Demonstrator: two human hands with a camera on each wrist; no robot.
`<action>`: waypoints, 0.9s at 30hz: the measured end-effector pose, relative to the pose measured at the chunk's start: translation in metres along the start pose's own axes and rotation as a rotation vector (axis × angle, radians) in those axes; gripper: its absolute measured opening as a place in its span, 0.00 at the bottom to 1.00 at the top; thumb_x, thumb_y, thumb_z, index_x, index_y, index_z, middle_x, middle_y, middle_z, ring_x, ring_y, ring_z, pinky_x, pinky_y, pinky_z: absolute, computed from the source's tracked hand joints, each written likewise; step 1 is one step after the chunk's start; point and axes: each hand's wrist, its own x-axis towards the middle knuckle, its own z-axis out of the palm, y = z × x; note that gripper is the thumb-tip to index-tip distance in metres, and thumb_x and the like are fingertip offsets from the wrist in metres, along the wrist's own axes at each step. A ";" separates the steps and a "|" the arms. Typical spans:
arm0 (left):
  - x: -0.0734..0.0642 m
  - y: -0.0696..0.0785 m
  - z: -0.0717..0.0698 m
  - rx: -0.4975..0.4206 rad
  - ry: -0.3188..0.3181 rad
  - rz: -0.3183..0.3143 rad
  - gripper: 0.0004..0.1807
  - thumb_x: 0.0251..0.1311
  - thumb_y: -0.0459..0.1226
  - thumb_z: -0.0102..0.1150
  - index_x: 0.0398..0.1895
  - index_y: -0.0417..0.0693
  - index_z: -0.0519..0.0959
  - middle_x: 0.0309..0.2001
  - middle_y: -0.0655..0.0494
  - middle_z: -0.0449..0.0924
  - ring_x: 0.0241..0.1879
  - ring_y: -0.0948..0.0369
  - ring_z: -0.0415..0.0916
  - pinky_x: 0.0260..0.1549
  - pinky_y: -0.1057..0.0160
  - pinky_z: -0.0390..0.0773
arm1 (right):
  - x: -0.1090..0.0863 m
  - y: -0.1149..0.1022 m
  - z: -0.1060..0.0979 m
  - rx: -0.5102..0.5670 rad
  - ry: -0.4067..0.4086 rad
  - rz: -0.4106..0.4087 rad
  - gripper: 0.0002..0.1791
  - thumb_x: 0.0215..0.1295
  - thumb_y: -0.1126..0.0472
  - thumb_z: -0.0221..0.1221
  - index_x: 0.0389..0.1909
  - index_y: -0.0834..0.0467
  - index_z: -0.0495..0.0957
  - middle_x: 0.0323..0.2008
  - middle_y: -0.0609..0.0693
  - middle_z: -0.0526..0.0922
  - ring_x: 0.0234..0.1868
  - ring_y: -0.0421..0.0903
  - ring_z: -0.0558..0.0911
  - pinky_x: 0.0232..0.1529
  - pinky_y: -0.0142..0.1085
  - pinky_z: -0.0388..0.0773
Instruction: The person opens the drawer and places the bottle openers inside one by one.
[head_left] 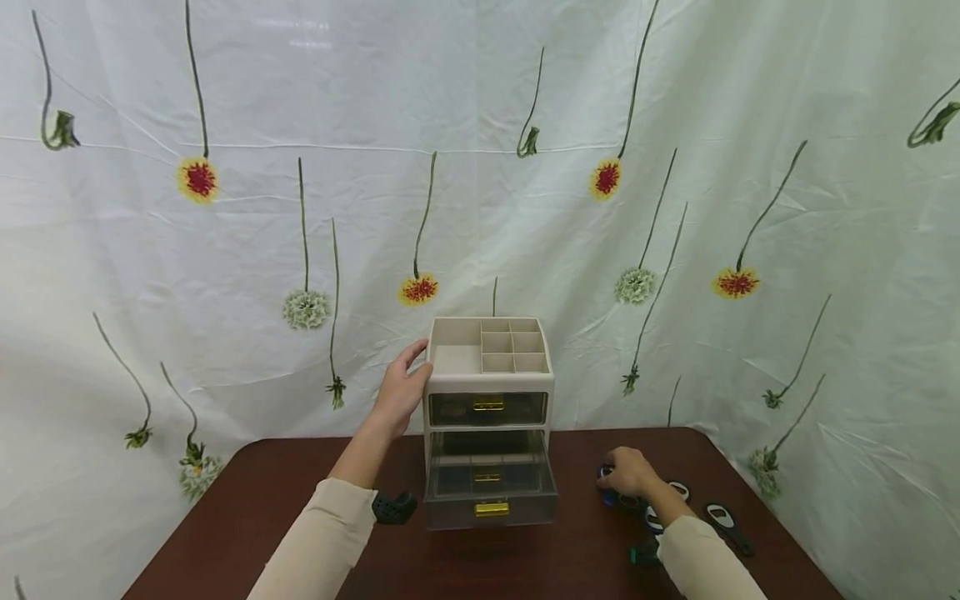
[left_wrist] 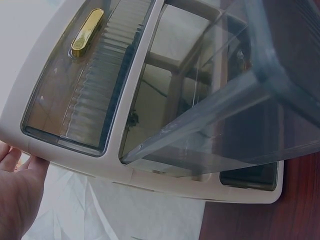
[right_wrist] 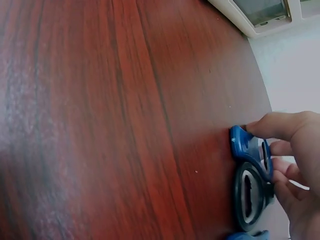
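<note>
The left hand (head_left: pixel 401 392) touches the left side of the pale drawer box (head_left: pixel 491 384), its fingers a little apart. The box sits at the far side of the brown counter (head_left: pixel 247 500), and its see-through middle drawer (head_left: pixel 517 512) is pulled out toward the near side. To the right, the right hand (head_left: pixel 633 471) has its fingers pinched on a blue tool (right_wrist: pixel 240 145) on the counter. A black tool (right_wrist: pixel 238 200) lies just beside it. Behind hangs a flowery white cloth (head_left: pixel 480 208).

A dark reddish-brown wood-grain table (head_left: pixel 262 500) – behind it, creased pale flower-printed cloth (head_left: pixel 480 217).
</note>
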 end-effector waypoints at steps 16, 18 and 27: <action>0.000 0.004 0.001 0.008 0.009 -0.014 0.31 0.78 0.35 0.47 0.81 0.45 0.58 0.81 0.47 0.51 0.72 0.44 0.62 0.64 0.40 0.68 | 0.001 0.005 0.004 0.189 0.094 -0.049 0.25 0.53 0.72 0.69 0.55 0.73 0.82 0.53 0.66 0.83 0.53 0.64 0.81 0.46 0.54 0.80; 0.000 0.004 0.000 0.008 0.010 -0.014 0.31 0.78 0.35 0.47 0.81 0.44 0.59 0.81 0.47 0.51 0.72 0.44 0.63 0.64 0.40 0.68 | 0.000 0.003 -0.001 0.201 0.092 -0.062 0.25 0.52 0.72 0.69 0.54 0.73 0.82 0.53 0.65 0.83 0.53 0.63 0.81 0.43 0.51 0.80; -0.001 0.001 0.000 0.014 0.017 0.002 0.30 0.77 0.35 0.48 0.80 0.44 0.60 0.80 0.47 0.53 0.71 0.45 0.64 0.63 0.41 0.69 | 0.000 -0.011 -0.022 0.323 0.052 -0.045 0.27 0.52 0.73 0.64 0.57 0.68 0.82 0.54 0.62 0.83 0.49 0.60 0.80 0.33 0.43 0.73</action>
